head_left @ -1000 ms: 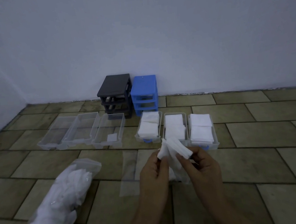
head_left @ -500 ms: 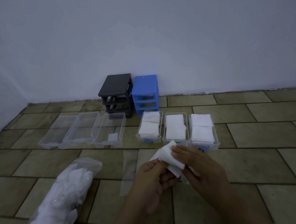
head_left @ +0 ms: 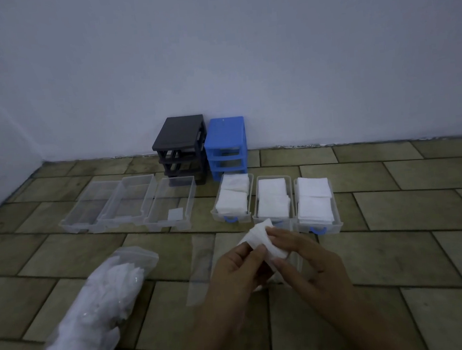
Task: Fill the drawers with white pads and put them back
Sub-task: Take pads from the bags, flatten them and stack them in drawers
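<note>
Both hands meet low in the middle of the view over the tiled floor [head_left: 393, 176]. The left hand [head_left: 233, 270] and the right hand [head_left: 305, 255] together pinch a small bunch of white pads [head_left: 261, 239], fingers curled round it from either side.

Three drawers with blue handles sit at about twelve to one o'clock from the hands, each already holding pads: the left one [head_left: 233, 195], the middle one [head_left: 273, 199] and the right one [head_left: 315, 200]. The middle drawer lies nearest, just beyond the pads, its long axis running away toward the wall.

Three clear drawers [head_left: 130, 201] lie at ten to eleven o'clock, nearly bare. The nearest of them [head_left: 172, 203] holds a single pad and is closer to the left hand. My guess is the bunch goes there.

The black frame [head_left: 182, 145] and blue frame [head_left: 227, 147] stand against the wall at twelve o'clock. A bag of pads [head_left: 95, 306] lies at eight o'clock.
</note>
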